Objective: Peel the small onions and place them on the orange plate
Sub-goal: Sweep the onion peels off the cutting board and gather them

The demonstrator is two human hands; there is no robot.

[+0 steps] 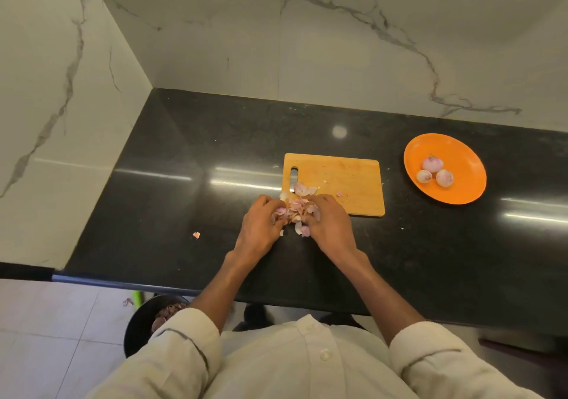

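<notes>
board point(344, 183) in middle of tabletop point(184, 183). plate point(461, 192) right of board, three onions point(433, 164) on it. peel pile point(296, 206) at board's near left corner, between both hands. one peel bit point(196, 235) far left.

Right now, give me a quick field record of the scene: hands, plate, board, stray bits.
left hand: gathering onion skins, fingers curled on them
right hand: same pile, fingers curled on skins
orange plate: right of board, three peeled onions
cutting board: few skin scraps at its near-left corner
stray skin: on countertop, left of hands
bin: on floor below counter edge, skins inside
</notes>
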